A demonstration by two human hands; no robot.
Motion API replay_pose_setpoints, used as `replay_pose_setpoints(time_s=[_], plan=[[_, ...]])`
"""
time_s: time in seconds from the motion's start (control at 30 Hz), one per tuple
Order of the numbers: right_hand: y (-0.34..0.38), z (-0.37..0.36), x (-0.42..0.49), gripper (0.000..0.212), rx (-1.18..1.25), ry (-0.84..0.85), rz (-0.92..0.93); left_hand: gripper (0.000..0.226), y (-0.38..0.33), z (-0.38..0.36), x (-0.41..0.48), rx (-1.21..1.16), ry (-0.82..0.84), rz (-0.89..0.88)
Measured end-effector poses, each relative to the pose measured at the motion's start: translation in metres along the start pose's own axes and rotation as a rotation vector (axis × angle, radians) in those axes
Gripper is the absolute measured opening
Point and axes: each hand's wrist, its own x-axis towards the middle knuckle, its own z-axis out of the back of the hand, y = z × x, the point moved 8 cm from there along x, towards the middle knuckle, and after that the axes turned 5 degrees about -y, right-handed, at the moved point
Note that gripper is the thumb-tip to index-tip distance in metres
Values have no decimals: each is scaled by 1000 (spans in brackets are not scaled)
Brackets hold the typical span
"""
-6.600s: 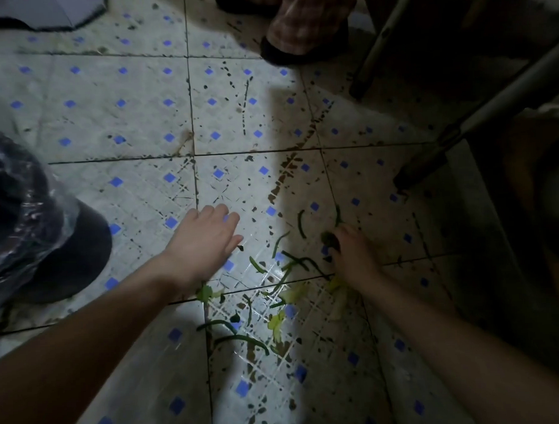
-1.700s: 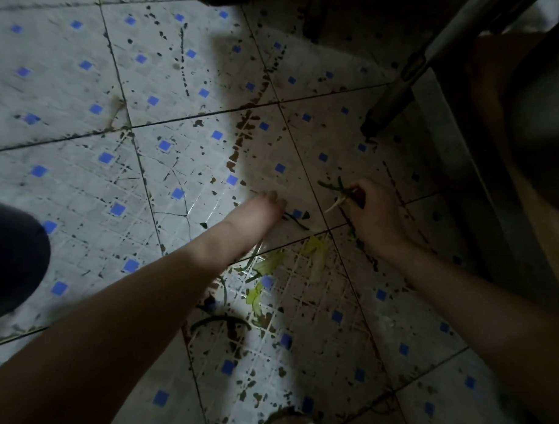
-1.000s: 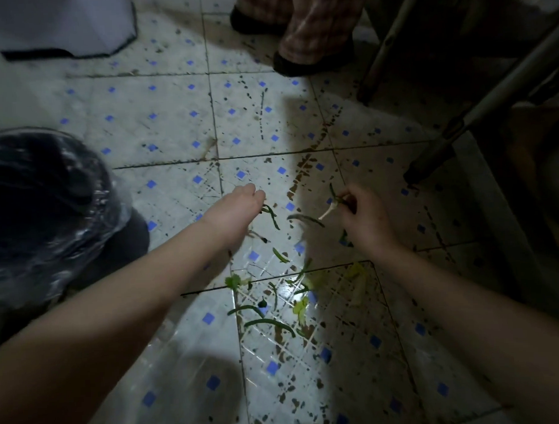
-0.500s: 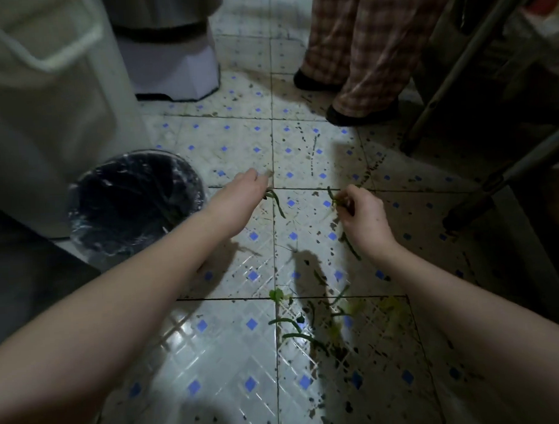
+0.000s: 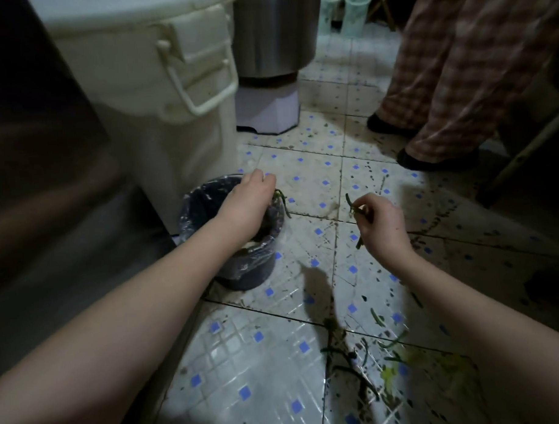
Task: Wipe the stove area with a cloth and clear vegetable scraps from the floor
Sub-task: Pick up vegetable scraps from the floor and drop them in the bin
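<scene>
My left hand (image 5: pixel 246 206) hangs over the small dark bin (image 5: pixel 208 211) lined with clear plastic, fingers closed on green vegetable strips (image 5: pixel 281 197) that dangle past the bin's right rim. To the right of the bin, above the tiled floor, my right hand (image 5: pixel 381 222) pinches more green scraps (image 5: pixel 352 206). A pile of green stems and yellowish leaf scraps (image 5: pixel 372 361) lies on the floor at the lower right.
A large cream lidded container (image 5: pixel 160 89) with a handle stands behind the bin. A steel drum (image 5: pixel 273 34) on a white base sits further back. A person in checked trousers (image 5: pixel 451 79) stands at the upper right. A slanted metal leg (image 5: pixel 523 152) is at the right edge.
Both hands lifted from the floor holding scraps. My left hand moved left until it is over the bin. The view rose, bringing in the bin and the cream container.
</scene>
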Motion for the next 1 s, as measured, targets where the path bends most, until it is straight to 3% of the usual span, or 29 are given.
replay_pose_setpoints(time_s=[0.13,0.47,0.73,1.0], plan=[[19,-10,18,19,57,-20,6,62,26,-6,-16,75,62,57],[83,-40,44,18,168,-27,98,54,61,-24,-43,160,158,126],[123,-77,37,17,218,55,159,37,72,-22,-57,304,96,126],[131,-101,34,18,252,145,123,33,69,-23,-64,296,68,125]])
